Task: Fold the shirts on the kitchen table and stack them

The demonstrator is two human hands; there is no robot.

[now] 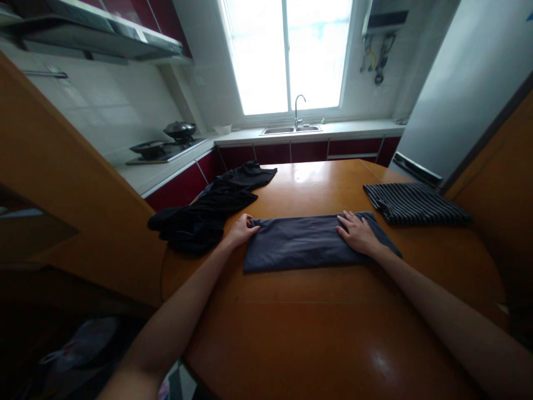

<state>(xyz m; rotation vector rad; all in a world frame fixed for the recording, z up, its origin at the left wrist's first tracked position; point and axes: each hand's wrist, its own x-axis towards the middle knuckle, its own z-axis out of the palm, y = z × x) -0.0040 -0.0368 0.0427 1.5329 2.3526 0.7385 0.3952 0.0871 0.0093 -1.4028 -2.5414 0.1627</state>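
Note:
A dark grey-blue garment (300,243), folded into a long flat rectangle, lies across the middle of the wooden table (291,333). My left hand (242,230) pinches its far left corner between thumb and fingers. On the garment's right part, my right hand (357,232) rests flat with its fingers spread. What kind of garment it is cannot be told from its folded shape.
Rumpled black clothes (208,208) lie at the table's left edge. A folded black-and-white striped garment (416,203) is at the right. Beyond the table are a counter with a sink (291,130), a stove (166,151) and a refrigerator (470,83).

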